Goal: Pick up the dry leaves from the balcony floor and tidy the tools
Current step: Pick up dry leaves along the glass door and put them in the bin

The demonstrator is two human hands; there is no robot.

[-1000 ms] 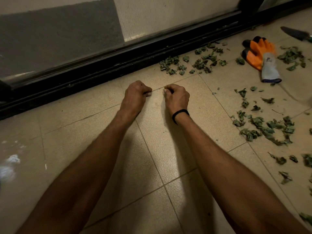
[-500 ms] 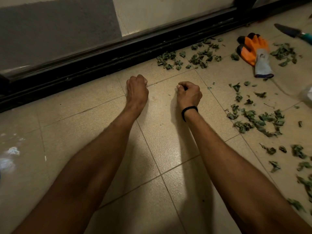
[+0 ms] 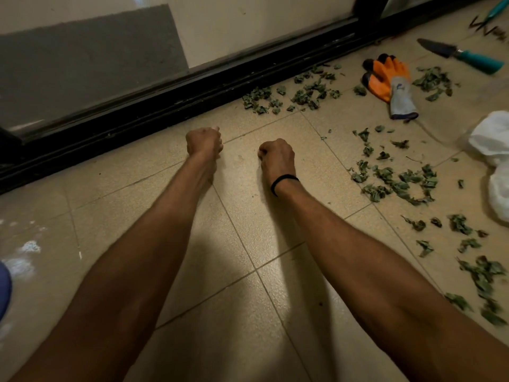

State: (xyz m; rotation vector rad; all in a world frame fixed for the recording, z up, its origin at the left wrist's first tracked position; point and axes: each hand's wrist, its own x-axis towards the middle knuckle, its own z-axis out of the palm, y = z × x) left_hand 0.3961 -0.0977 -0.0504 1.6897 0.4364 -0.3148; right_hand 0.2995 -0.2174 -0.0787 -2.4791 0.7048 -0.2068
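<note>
Left hand (image 3: 203, 142) and right hand (image 3: 276, 158) both fisted, nothing visibly held; dry leaves (image 3: 396, 183) lie mid-right of frame, right hand nearer.

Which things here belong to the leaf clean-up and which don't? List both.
Job: dry leaves, trowel, orange glove, white bag (probably for the leaves).
Not the job: door track, black wristband, blue object at left edge.

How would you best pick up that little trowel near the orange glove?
Take it by the teal handle, coming down from above with the fingers wrapped across it. The trowel lies flat on the floor with its dark pointed blade to the left. The handle is rounded and nothing lies against it.
</note>
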